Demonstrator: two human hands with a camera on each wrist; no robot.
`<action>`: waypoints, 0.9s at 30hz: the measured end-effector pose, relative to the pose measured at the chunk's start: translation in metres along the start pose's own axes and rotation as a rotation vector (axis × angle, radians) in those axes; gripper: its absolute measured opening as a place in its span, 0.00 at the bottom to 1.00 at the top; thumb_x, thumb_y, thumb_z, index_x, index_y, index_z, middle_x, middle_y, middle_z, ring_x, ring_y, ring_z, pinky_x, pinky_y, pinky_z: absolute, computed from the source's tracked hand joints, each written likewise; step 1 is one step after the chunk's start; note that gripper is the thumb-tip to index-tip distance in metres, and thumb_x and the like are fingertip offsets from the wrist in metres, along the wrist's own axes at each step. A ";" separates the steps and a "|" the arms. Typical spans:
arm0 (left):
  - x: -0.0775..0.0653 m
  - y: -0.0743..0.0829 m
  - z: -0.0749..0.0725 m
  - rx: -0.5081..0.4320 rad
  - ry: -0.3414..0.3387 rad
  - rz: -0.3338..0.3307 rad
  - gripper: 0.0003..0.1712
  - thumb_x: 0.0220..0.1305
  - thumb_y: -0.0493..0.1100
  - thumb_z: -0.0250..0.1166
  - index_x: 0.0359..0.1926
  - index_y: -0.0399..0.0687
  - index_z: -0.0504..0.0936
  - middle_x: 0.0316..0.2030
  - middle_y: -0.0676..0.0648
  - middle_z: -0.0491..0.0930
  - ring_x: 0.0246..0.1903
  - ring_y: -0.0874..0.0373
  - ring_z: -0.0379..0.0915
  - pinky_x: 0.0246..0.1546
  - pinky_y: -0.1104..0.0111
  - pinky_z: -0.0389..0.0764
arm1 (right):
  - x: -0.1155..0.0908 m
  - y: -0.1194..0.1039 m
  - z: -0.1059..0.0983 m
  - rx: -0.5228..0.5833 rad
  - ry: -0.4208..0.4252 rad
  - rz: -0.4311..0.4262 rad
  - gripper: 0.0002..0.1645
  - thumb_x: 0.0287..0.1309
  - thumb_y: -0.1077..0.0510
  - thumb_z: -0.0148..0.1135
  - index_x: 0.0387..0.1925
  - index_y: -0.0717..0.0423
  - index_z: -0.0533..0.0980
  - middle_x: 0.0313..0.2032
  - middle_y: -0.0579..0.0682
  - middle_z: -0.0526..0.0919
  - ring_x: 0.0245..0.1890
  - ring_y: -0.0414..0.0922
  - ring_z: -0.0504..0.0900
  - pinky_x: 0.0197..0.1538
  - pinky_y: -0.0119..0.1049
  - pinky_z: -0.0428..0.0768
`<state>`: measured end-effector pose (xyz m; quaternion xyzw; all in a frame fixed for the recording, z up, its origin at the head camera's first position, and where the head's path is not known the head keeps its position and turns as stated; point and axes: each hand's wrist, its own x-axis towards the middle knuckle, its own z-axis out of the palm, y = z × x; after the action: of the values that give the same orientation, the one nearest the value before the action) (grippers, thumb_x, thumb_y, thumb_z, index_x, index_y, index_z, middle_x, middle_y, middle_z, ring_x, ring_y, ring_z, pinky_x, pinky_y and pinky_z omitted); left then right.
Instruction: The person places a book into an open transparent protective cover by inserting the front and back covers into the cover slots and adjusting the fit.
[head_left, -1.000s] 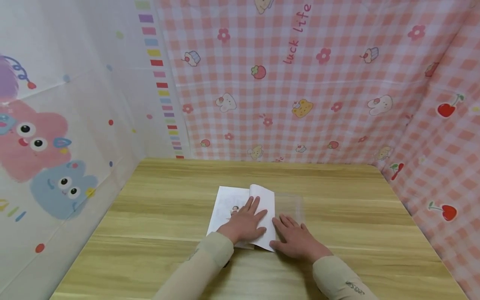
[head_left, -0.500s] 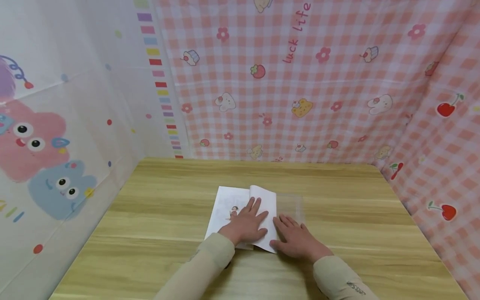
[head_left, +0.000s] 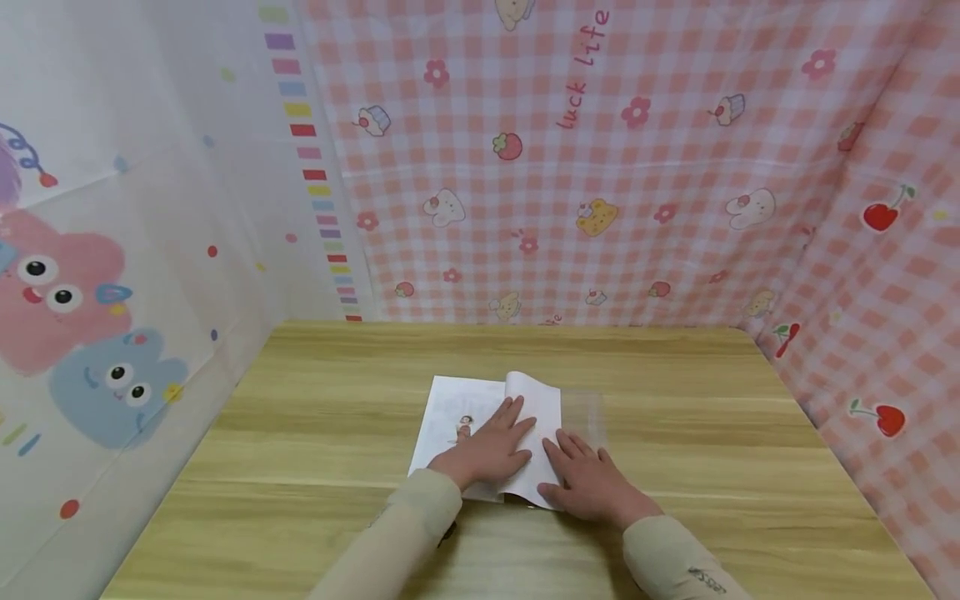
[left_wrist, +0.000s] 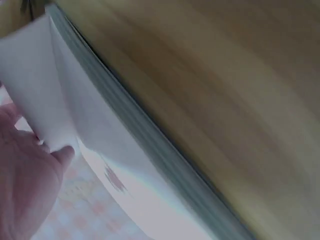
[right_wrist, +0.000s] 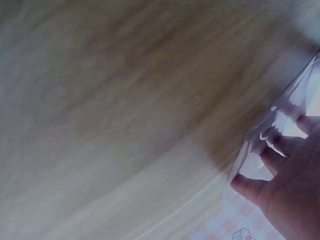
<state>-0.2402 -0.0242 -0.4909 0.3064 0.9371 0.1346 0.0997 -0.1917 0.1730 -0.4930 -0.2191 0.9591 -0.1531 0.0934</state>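
Observation:
A white-paged book [head_left: 441, 417] lies open near the middle of the table, a small printed figure on its left page. One white leaf [head_left: 536, 400] bows up and over toward the right. Across that leaf my left hand [head_left: 489, 448] lies with fingers spread, touching it. In the left wrist view the leaf stands raised above the book's thick page edges [left_wrist: 135, 125]. My right hand [head_left: 594, 483] has its fingers extended at the leaf's right edge, over a clear plastic sheet [head_left: 585, 408]. The right wrist view shows the fingertips against the shiny plastic [right_wrist: 272, 120].
The wood-grain table [head_left: 300, 417] stretches out around the book. A pink checked cloth [head_left: 480, 183] hangs behind it, and a white cartoon-print cloth [head_left: 172, 250] hangs at the left. More checked cloth [head_left: 847, 333] hangs along the right side.
The leaf's right edge has slid slightly right over the plastic sheet, toward my right hand. Both hands keep nearly the same pose. The head view has shifted a little.

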 end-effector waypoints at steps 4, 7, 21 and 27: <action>-0.007 -0.014 -0.002 -0.144 -0.004 -0.012 0.35 0.71 0.53 0.47 0.75 0.50 0.52 0.76 0.45 0.38 0.72 0.50 0.39 0.59 0.31 0.55 | 0.000 0.000 0.000 -0.014 -0.003 0.002 0.43 0.62 0.39 0.53 0.70 0.60 0.59 0.71 0.65 0.57 0.69 0.60 0.51 0.61 0.72 0.56; -0.011 -0.018 -0.003 -0.189 -0.014 0.003 0.35 0.71 0.52 0.46 0.75 0.49 0.50 0.76 0.45 0.38 0.70 0.49 0.47 0.61 0.32 0.54 | 0.000 0.000 -0.001 -0.002 -0.004 0.001 0.43 0.62 0.40 0.53 0.70 0.61 0.60 0.71 0.65 0.57 0.69 0.60 0.51 0.61 0.72 0.56; -0.016 -0.004 -0.009 -0.080 -0.022 -0.025 0.34 0.71 0.54 0.47 0.74 0.51 0.54 0.76 0.46 0.42 0.67 0.48 0.55 0.56 0.31 0.61 | 0.001 -0.003 -0.001 0.096 -0.006 0.038 0.42 0.62 0.41 0.54 0.70 0.61 0.60 0.71 0.64 0.57 0.69 0.60 0.52 0.62 0.73 0.54; -0.014 -0.001 -0.006 0.004 -0.011 -0.031 0.34 0.70 0.56 0.48 0.74 0.53 0.56 0.76 0.47 0.44 0.66 0.48 0.57 0.53 0.32 0.65 | 0.001 -0.004 -0.002 0.101 0.005 0.037 0.42 0.62 0.42 0.55 0.69 0.62 0.61 0.70 0.65 0.58 0.69 0.61 0.53 0.61 0.74 0.53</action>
<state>-0.2316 -0.0348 -0.4842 0.2929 0.9414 0.1293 0.1064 -0.1917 0.1698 -0.4904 -0.1960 0.9543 -0.1999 0.1046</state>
